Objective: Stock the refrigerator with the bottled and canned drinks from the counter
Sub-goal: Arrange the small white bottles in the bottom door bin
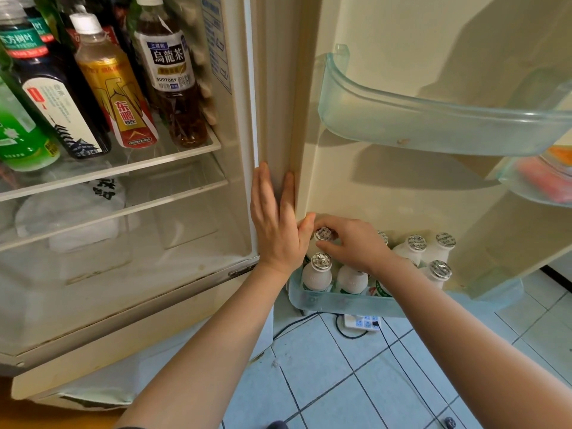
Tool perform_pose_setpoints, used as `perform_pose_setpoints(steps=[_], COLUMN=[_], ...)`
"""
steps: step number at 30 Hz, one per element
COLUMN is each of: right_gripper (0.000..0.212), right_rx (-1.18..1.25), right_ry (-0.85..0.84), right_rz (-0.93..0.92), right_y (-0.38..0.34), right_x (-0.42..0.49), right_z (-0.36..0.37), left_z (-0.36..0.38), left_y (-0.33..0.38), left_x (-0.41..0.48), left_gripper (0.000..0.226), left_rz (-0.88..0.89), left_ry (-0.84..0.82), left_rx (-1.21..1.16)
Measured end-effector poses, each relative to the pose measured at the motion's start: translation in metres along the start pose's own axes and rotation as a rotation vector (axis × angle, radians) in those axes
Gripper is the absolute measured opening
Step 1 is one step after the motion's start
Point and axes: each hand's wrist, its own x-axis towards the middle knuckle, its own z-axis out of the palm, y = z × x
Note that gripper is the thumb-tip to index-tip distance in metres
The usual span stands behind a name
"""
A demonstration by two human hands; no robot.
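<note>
Right hand: fingers pinch the neck of the small white bottle.
Left hand: flat, holding nothing, against fridge frame.
Bottle: bottom door bin, hinge corner.
Handling: likely light, stiff, slick; neck hold suits.
</note>
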Motion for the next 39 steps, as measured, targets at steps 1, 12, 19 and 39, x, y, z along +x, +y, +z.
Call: perform_pose_setpoints(steps=[1, 12, 19, 39], right_gripper=[0.034, 0.028, 0.027, 0.035], right_rx=[-0.007, 0.106, 0.027, -0.027], right_ry=[0.0, 0.081, 0.109, 0.04], right_rz=[0.007, 0.112, 0.174, 0.193], right_y=[0.0, 0.001, 0.01, 0.014], right_x=[0.0, -0.028, -0.066, -0.065], right_z=[0.001, -0.02, -0.012, 0.007], left_z=[-0.001, -0.005, -0.006, -0.003], left_y=[0.0, 0.003, 0.005, 0.004], left_x=[0.0, 0.001, 0.002, 0.001], left_gripper=[0.06, 0.059, 0.057, 0.056], left_rz=[0.0, -0.011, -0.006, 0.005], left_ry=[-0.002, -0.024, -0.01, 0.001], left_rx=[0.0, -0.006, -0.032, -0.039])
